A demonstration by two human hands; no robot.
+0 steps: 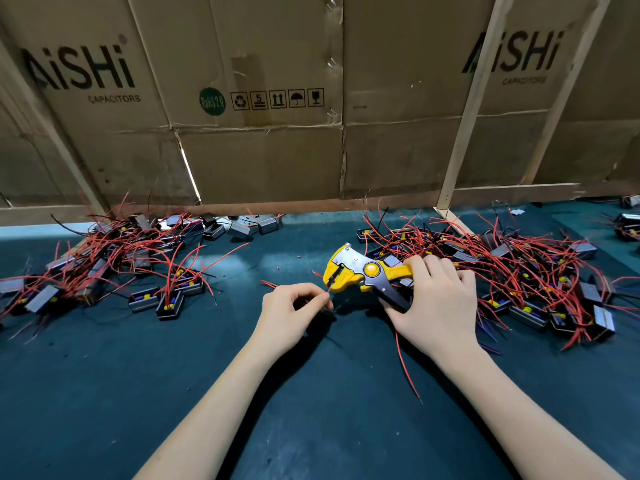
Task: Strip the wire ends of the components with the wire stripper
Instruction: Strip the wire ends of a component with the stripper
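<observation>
Feeding the red wire end [328,290], pinched in the left hand [291,311], squarely into the yellow wire stripper [360,271] is advised before its handles, gripped by the right hand's [436,303] curled fingers [420,268], are squeezed.

Left hand [291,313] pinches with curled fingers; right hand [438,306] grips, fingers wrapped.

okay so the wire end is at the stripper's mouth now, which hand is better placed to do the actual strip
Right. The right hand already grips the wire stripper by its handles, so it can squeeze. The left hand only pinches the red wire at the tool's mouth.
</observation>
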